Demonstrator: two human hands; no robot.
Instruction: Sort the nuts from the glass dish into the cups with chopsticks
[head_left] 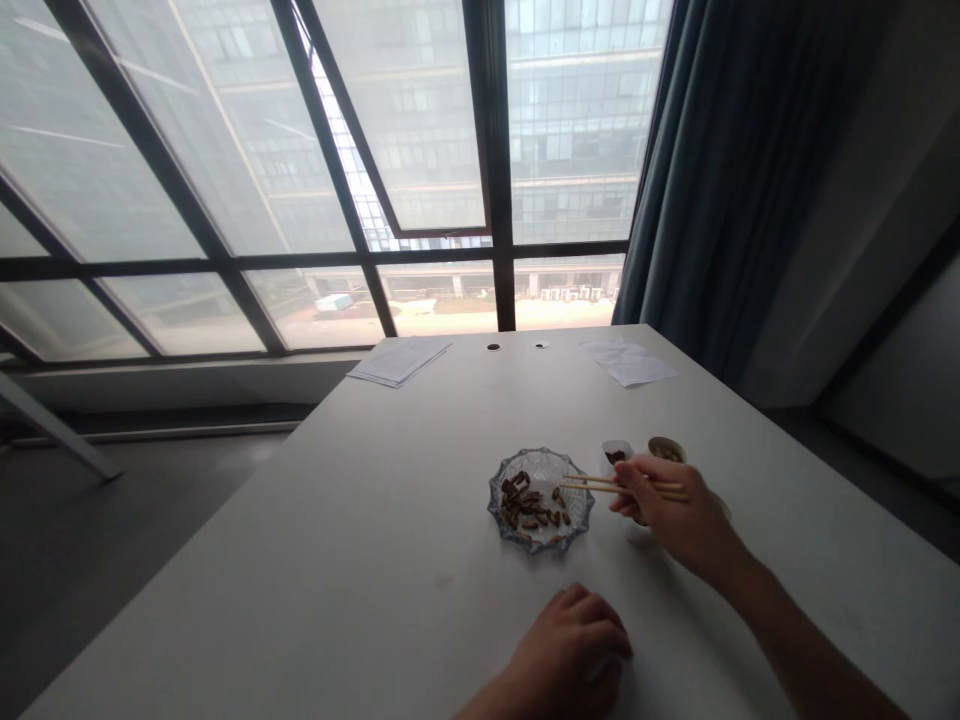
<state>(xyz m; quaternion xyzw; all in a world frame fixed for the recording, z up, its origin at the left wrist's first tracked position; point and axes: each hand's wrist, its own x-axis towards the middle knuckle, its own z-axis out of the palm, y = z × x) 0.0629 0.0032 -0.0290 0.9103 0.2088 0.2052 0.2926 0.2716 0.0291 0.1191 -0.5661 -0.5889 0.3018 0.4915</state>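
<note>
My right hand (667,500) grips a pair of wooden chopsticks (592,483), whose tips reach over the right side of a clear glass bowl (577,535) with a scalloped rim. Several small, shiny brown oblong pieces (525,505) lie in the bowl, mostly to the left, with a few loose ones near the chopstick tips. I cannot tell whether the tips pinch anything. My left hand (574,640) rests on the table in front of the bowl, fingers curled in, with nothing visible in it.
Behind my right hand stand a small white cup (616,447) with dark contents and a tan cup (666,447); another rim shows partly behind the wrist. Papers (401,362) and a loose sheet (630,362) lie at the far edge of the white table (375,520). Windows are beyond.
</note>
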